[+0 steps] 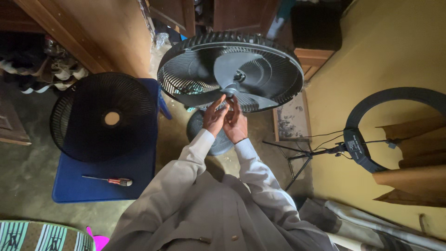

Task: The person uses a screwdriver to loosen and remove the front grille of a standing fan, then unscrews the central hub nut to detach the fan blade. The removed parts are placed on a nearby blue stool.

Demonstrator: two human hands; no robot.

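View from the head camera, looking down over grey sleeves at a standing fan (231, 72) with its front grille removed. The rear guard (278, 56) and the dark blades (241, 65) lie exposed, the fan head tilted back so its face is turned up toward the wearer, which brings the hub within reach of both hands. The left hand (214, 116) and the right hand (235, 122) meet just below the hub, at the lower edge of the blades; the fingers of each are drawn together in a pinching grip on a small part there, too small and shadowed to identify. The fan's round base (204, 135) stands on the floor beneath the hands. The detached front grille (104, 116) rests flat on a blue stool (104, 183) to the left, kept off the floor and close by; a screwdriver (109, 180) with a red-and-black handle lies beside it on the same seat. To the right, a ring light (367, 153) on a tripod stands against the yellow wall (385, 51).
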